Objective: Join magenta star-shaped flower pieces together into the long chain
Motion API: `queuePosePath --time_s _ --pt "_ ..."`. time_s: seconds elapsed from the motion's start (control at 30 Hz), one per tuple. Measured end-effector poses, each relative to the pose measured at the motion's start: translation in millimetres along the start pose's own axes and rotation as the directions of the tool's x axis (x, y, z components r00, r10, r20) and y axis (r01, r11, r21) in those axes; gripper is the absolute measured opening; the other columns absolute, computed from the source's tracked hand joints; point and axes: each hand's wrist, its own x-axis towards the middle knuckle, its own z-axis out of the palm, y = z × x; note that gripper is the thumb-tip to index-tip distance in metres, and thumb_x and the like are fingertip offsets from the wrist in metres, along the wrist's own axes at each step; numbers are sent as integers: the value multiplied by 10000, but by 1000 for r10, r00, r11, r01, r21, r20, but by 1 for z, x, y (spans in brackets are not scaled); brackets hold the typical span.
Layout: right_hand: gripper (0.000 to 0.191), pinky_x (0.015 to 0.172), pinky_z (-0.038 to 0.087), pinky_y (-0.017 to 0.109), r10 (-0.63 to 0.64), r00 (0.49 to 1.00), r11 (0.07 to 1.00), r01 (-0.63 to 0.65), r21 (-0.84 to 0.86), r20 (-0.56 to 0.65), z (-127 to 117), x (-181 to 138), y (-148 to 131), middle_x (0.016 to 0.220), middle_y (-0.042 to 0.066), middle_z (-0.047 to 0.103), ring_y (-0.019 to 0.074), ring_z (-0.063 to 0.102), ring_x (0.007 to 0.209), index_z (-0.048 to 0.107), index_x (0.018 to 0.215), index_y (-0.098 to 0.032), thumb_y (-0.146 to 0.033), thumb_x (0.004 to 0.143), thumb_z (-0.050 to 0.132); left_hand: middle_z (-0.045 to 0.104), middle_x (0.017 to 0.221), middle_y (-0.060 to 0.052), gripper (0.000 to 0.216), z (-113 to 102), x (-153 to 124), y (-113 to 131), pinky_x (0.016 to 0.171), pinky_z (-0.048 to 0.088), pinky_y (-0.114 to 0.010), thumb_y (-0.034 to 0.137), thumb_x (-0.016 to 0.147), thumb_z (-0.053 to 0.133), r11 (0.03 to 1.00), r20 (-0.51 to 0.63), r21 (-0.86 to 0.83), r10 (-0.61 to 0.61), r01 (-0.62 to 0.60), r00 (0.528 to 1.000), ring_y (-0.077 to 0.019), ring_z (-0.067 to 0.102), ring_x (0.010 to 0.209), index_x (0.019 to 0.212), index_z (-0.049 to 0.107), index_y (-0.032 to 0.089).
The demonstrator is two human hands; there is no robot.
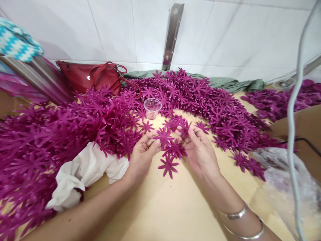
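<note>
Between near and far edges of the table [160,211], the left hand [142,152] and right hand [202,152] each pinch a magenta artificial flower [164,136] thumb-to-finger, presumably to keep it uncrushed

Bright, diffuse light casts soft shadows on wall [150,30] and table [155,207]; edges look stretched and slightly blurred

Bare left hand [142,153], bare right hand [201,154], and there's the shine! Silver-coloured bangles on the right forearm [227,193]: the first bangle [238,213] near the wrist, a second bangle [255,236] farther up, both curved, glossy. And the left forearm [95,204], bare, one tiny spot [69,220] showing.
</note>
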Motion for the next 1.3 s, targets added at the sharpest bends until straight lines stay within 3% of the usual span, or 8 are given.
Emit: queuePosePath --time_s 0.2,0.37,0.53,0.77,0.9,1.07,1.17,1.3 --pt "414 964 607 433 154 988 976 -151 155 -5 -3 8 -1 1075 52 794 266 737 1108 667 878 -266 -664 813 764 719 906 6 399 -2 0 2 875 556 -279 346 785 868 1000 -1 -1 20 -20 1000 -126 698 873 1112 680 216" --pt "302 835 604 304 63 998 998 -63 -10 -15 -4 4 2 938 -9 788 152 730 827 710 881 -240 -339 710 938 633 825 45 411 -3 -1 2 834 524 -226 284 807 842 1000 -42 -6 27 -27 999 -84 629 798 1183 683 240" --pt "311 761 605 340 67 998 995 -68 -70 -13 1 -1 2 860 13 794 179 723 740 750 926 -219 -349 708 929 672 953 33 557 -2 -1 3 922 530 -255 239 813 835 997 -18 -21 79 -80 997 -103 640 903 1324 636 335" --pt "227 681 557 290 73 993 981 -55 -186 93 3 -10 8 779 -15 763 147 662 661 748 876 -226 -369 773 891 729 1128 -39 308 1 -1 3 1076 482 -360 332 807 856 998 19 32 54 -54 998 -181 653 1078 1079 768 216" --pt "201 662 519 258 28 985 953 25 -302 171 3 -14 10 757 -35 728 122 617 653 732 825 -226 -370 805 871 751 1037 -32 348 -1 1 0 957 530 -311 313 772 890 998 94 56 -5 0 996 -163 671 983 1093 791 222" --pt "288 555 453 239 28 977 925 54 -377 209 4 -16 9 647 -50 659 101 531 556 671 723 -209 -391 779 887 736 964 3 201 -5 2 -4 880 520 -238 306 805 871 993 145 87 72 -86 987 -118 646 915 976 798 229" --pt "350 524 428 229 52 980 937 19 -348 194 4 -15 10 596 -64 610 88 486 519 622 681 -205 -399 762 901 680 858 28 157 -6 1 -3 838 491 -208 316 836 847 992 122 93 73 -85 990 -89 596 837 889 752 204" --pt "304 578 492 229 76 993 990 -64 -126 93 5 -12 9 653 -63 643 99 564 579 649 757 -224 -405 780 893 610 829 43 263 -3 0 1 814 475 -218 348 786 886 998 10 -10 57 -57 998 -87 553 808 858 682 198"
